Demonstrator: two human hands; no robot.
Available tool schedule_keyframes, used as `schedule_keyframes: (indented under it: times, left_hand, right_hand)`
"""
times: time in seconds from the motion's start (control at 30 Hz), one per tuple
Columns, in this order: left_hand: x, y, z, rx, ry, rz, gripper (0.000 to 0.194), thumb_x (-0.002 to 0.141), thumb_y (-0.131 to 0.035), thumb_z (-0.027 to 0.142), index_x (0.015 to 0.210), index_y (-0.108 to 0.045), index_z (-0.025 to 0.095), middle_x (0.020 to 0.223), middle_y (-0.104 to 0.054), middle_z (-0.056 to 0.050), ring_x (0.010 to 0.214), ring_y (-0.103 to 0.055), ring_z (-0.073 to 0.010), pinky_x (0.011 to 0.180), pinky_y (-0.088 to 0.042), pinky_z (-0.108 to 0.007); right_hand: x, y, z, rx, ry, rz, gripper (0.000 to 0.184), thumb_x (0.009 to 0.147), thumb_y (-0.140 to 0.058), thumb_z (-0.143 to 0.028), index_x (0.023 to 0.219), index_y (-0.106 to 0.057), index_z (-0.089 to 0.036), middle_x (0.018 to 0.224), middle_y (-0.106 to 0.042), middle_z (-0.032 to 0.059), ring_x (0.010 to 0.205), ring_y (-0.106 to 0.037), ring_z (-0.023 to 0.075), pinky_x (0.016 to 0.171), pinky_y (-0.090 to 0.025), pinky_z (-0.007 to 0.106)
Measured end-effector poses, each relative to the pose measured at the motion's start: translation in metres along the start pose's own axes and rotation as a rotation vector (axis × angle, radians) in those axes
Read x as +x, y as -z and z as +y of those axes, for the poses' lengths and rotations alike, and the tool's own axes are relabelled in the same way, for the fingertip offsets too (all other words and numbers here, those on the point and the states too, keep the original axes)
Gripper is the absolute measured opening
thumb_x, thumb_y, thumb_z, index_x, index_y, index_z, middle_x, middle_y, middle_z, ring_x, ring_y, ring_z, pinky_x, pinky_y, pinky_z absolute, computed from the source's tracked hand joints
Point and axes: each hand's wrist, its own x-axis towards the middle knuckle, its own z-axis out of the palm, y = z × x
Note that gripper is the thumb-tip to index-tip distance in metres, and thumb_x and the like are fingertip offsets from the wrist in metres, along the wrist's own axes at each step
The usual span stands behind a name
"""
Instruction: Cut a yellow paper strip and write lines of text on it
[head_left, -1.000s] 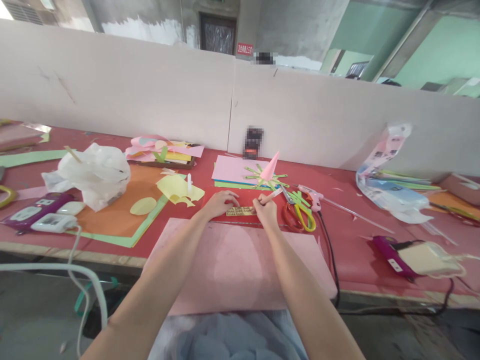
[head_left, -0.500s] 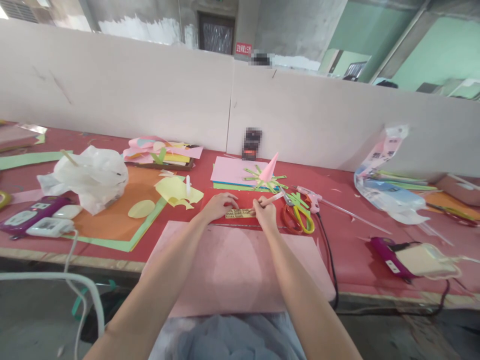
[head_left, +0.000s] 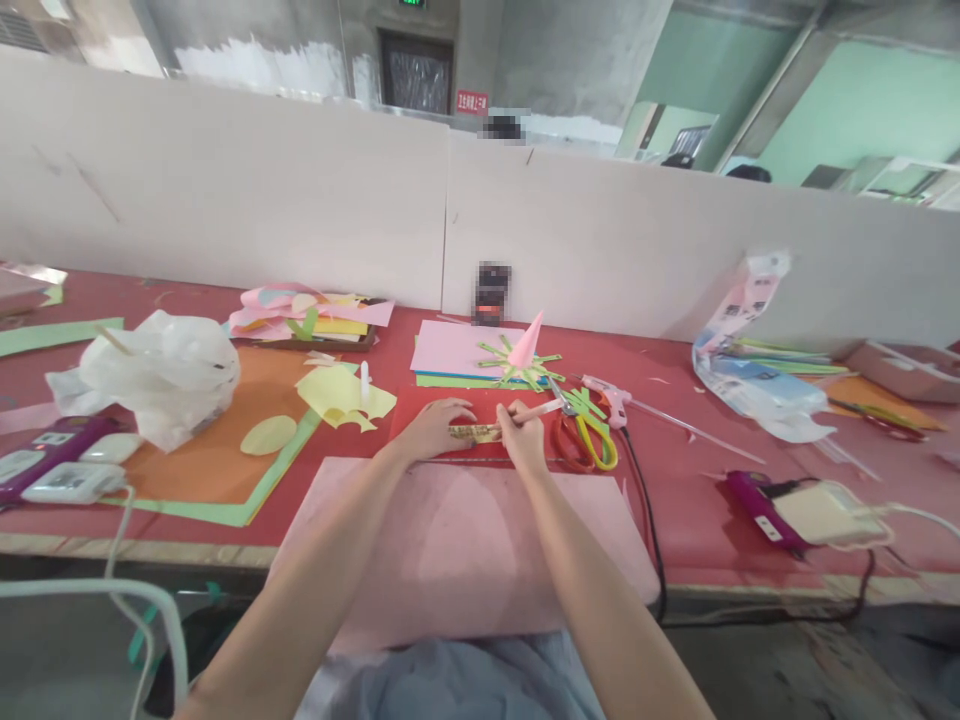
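A narrow yellow paper strip [head_left: 471, 434] with dark handwriting lies on a red sheet [head_left: 487, 402] in front of me. My left hand [head_left: 435, 430] rests at the strip's left end, its fingers apart and slightly bent, holding nothing. With closed fingers, my right hand [head_left: 523, 437] grips a pale pink pen [head_left: 541, 410] at the strip's right end; the fingers hide the tip. Just right of that hand lie scissors [head_left: 596, 440] with red and yellow handles. Beyond it stands a pink paper cone [head_left: 527, 343] ringed by green strips.
A pink glue gun [head_left: 611, 398] with a black cord lies at right, near a purple power strip [head_left: 765, 510]. At left are a white plastic bag [head_left: 161, 360], orange paper [head_left: 217, 465] and a yellow cut sheet [head_left: 341, 395]. A pink board [head_left: 465, 550] spans the table edge.
My left hand has flattened and come slightly lower, over the strip's left end. The right hand stays on the pen at the strip's right end. The whole view has shifted slightly.
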Motion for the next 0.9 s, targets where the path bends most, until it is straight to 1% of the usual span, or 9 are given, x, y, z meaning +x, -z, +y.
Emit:
schedule_keyframes:
  times: [0.1, 0.17, 0.33, 0.43, 0.53, 0.63, 0.7, 0.77, 0.9]
  left_hand:
    - [0.0, 0.002, 0.002, -0.005, 0.01, -0.007, 0.034, 0.07, -0.063, 0.042, 0.101, -0.063, 0.028, 0.129, -0.05, 0.0, 0.121, -0.043, -0.0225, 0.104, -0.03, -0.037]
    - [-0.001, 0.003, 0.003, -0.006, 0.024, -0.012, 0.032, 0.072, -0.062, 0.043, 0.101, -0.063, 0.029, 0.129, -0.05, 0.0, 0.121, -0.042, -0.0229, 0.104, -0.031, -0.036]
    - [-0.001, 0.002, 0.004, 0.013, 0.044, 0.006, 0.031, 0.074, -0.06, 0.042, 0.101, -0.064, 0.029, 0.128, -0.051, 0.0, 0.121, -0.043, -0.0241, 0.104, -0.031, -0.037]
    - [-0.001, 0.001, 0.003, 0.012, 0.015, 0.002, 0.031, 0.072, -0.062, 0.039, 0.101, -0.063, 0.028, 0.128, -0.051, 0.0, 0.12, -0.043, -0.0236, 0.104, -0.031, -0.037]
    - [0.0, 0.002, 0.002, -0.023, -0.001, 0.012, 0.025, 0.076, -0.057, 0.04, 0.098, -0.064, 0.028, 0.126, -0.052, 0.0, 0.118, -0.045, -0.0218, 0.103, -0.032, -0.036]
    - [0.002, 0.0, 0.0, -0.052, 0.0, 0.04, 0.02, 0.08, -0.051, 0.03, 0.094, -0.065, 0.026, 0.122, -0.055, 0.001, 0.116, -0.048, -0.0192, 0.102, -0.034, -0.033]
    - [0.003, -0.002, -0.003, -0.056, -0.016, 0.06, 0.022, 0.078, -0.05, 0.02, 0.093, -0.065, 0.026, 0.121, -0.057, 0.001, 0.115, -0.049, -0.018, 0.102, -0.034, -0.032]
    - [0.003, -0.005, -0.006, -0.066, -0.028, 0.072, 0.027, 0.074, -0.048, 0.013, 0.091, -0.064, 0.025, 0.12, -0.057, 0.002, 0.113, -0.05, -0.0173, 0.101, -0.036, -0.031]
    - [0.003, -0.007, -0.01, -0.103, -0.016, 0.079, 0.027, 0.071, -0.049, 0.013, 0.088, -0.065, 0.026, 0.119, -0.057, 0.002, 0.112, -0.051, -0.0173, 0.099, -0.038, -0.03]
  right_hand:
    - [-0.003, -0.001, -0.003, 0.033, 0.025, -0.039, 0.035, 0.079, -0.048, -0.05, 0.059, -0.042, -0.022, 0.041, -0.05, -0.0059, 0.035, -0.049, 0.0103, 0.039, -0.037, 0.02]
    - [-0.005, -0.002, -0.005, 0.052, 0.017, -0.063, 0.037, 0.079, -0.048, -0.053, 0.059, -0.045, -0.022, 0.041, -0.05, -0.0055, 0.034, -0.046, 0.01, 0.038, -0.035, 0.02]
    - [-0.006, -0.003, -0.006, 0.027, 0.01, -0.126, 0.039, 0.078, -0.051, -0.054, 0.058, -0.051, -0.021, 0.037, -0.047, -0.0052, 0.039, -0.052, 0.012, 0.042, -0.037, 0.02]
    - [-0.005, -0.003, -0.005, 0.014, 0.01, -0.119, 0.039, 0.078, -0.05, -0.053, 0.057, -0.051, -0.021, 0.037, -0.047, -0.0049, 0.04, -0.052, 0.0121, 0.044, -0.039, 0.021]
    - [-0.004, -0.004, -0.003, 0.016, 0.007, -0.116, 0.038, 0.08, -0.048, -0.052, 0.058, -0.051, -0.021, 0.037, -0.048, -0.005, 0.038, -0.051, 0.0119, 0.043, -0.039, 0.021]
    - [-0.003, -0.005, -0.002, 0.031, 0.01, -0.125, 0.038, 0.08, -0.048, -0.052, 0.058, -0.049, -0.021, 0.037, -0.046, -0.0058, 0.038, -0.051, 0.0122, 0.043, -0.039, 0.021]
    - [-0.003, -0.005, -0.002, 0.034, 0.011, -0.136, 0.037, 0.08, -0.047, -0.052, 0.059, -0.047, -0.022, 0.036, -0.045, -0.006, 0.04, -0.053, 0.0131, 0.044, -0.04, 0.021]
    - [-0.003, -0.005, -0.002, 0.021, 0.01, -0.139, 0.038, 0.079, -0.048, -0.053, 0.058, -0.044, -0.022, 0.035, -0.044, -0.0061, 0.041, -0.054, 0.0135, 0.044, -0.04, 0.021]
    - [-0.003, -0.006, -0.001, -0.001, -0.013, -0.109, 0.04, 0.075, -0.053, -0.052, 0.055, -0.036, -0.022, 0.037, -0.042, -0.0067, 0.038, -0.052, 0.0123, 0.039, -0.034, 0.019]
